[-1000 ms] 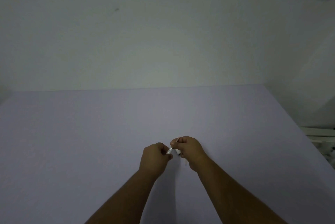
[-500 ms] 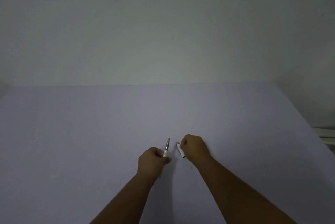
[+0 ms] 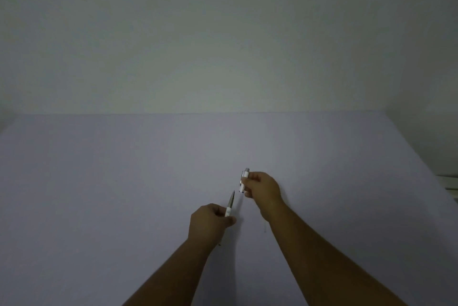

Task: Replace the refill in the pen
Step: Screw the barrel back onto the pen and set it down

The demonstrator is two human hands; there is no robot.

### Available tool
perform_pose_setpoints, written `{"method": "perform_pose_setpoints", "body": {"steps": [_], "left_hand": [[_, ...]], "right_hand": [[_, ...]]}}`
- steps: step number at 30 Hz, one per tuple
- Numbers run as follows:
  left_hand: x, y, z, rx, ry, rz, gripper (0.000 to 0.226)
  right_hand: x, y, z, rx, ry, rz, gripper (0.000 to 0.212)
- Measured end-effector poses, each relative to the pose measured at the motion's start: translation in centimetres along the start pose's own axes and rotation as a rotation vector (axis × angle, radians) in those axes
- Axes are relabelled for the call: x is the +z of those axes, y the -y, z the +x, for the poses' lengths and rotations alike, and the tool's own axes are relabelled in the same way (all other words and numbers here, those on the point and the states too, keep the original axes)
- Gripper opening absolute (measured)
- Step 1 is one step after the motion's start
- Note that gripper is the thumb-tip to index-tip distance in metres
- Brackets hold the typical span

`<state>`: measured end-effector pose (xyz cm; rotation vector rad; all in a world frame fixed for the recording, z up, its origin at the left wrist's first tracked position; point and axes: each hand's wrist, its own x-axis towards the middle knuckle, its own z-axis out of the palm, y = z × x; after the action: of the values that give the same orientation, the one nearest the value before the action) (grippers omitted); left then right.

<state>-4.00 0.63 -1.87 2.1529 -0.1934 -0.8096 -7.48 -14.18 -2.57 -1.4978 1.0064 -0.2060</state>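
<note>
The pen is in two pieces, both held above a pale lilac table (image 3: 124, 181). My left hand (image 3: 209, 222) grips the white pen body (image 3: 230, 204), whose dark pointed metal tip sticks up and away from me. My right hand (image 3: 262, 188) pinches a short white cap piece (image 3: 244, 180) with a silver end, held almost upright a little beyond and to the right of the tip. A small gap separates the two pieces. The lower end of the body is hidden inside my left fist.
A plain pale wall (image 3: 223, 33) rises right behind the table's far edge. The table's right edge (image 3: 421, 157) slants toward me, with a white object (image 3: 449, 183) just past it.
The two hands were together on the pen, then pulled apart. The right hand has moved up and to the right with the cap piece; the left hand holds the body with the tip exposed.
</note>
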Motion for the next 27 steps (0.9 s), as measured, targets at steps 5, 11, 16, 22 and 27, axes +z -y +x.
{"method": "perform_pose_setpoints", "body": {"steps": [5,11,16,22,27], "left_hand": [[0.4,-0.4,-0.3,0.032,0.025,0.010,0.017],[0.6,-1.0,-0.7,0.069,0.018,0.017,0.013],[0.5,-1.3,-0.9,0.062,0.026,0.031,0.010],[0.9,-1.3,-0.8,0.062,0.037,0.025,0.012],[1.5,-0.8,-0.3,0.016,0.025,0.010,0.020]], "right_hand": [[-0.6,1.5,-0.8,0.085,0.093,0.189,0.007],[-1.2,1.3,-2.5,0.104,0.204,0.143,0.011],[-1.3,0.7,-3.3,0.109,0.224,0.135,0.007],[-1.4,0.2,-3.4,0.100,0.201,0.134,0.007],[-1.3,-0.5,-2.7,0.070,0.085,0.027,0.012]]}}
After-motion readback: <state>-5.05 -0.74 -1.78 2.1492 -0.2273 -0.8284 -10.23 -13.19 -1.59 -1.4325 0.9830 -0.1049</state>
